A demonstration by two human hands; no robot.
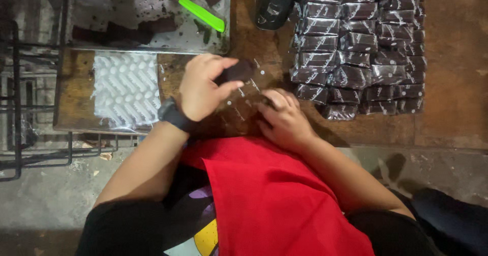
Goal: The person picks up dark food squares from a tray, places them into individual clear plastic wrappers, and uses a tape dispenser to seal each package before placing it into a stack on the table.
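My left hand (203,86) pinches a dark brown cake piece (238,71) between thumb and fingers, just above a clear dotted plastic wrapper (243,99) lying on the wooden table (447,58). A black band sits on that wrist. My right hand (284,119) presses down on the right side of the same wrapper, fingers curled on the film. Rows of wrapped dark cake pieces (361,48) are stacked to the right of both hands.
A metal tray (127,37) at the back left holds dark cake strips and a knife with a green handle (202,12). A stack of white-patterned wrappers (126,86) lies left of my hands. A black object (273,3) sits behind. Red cloth (274,195) covers my lap.
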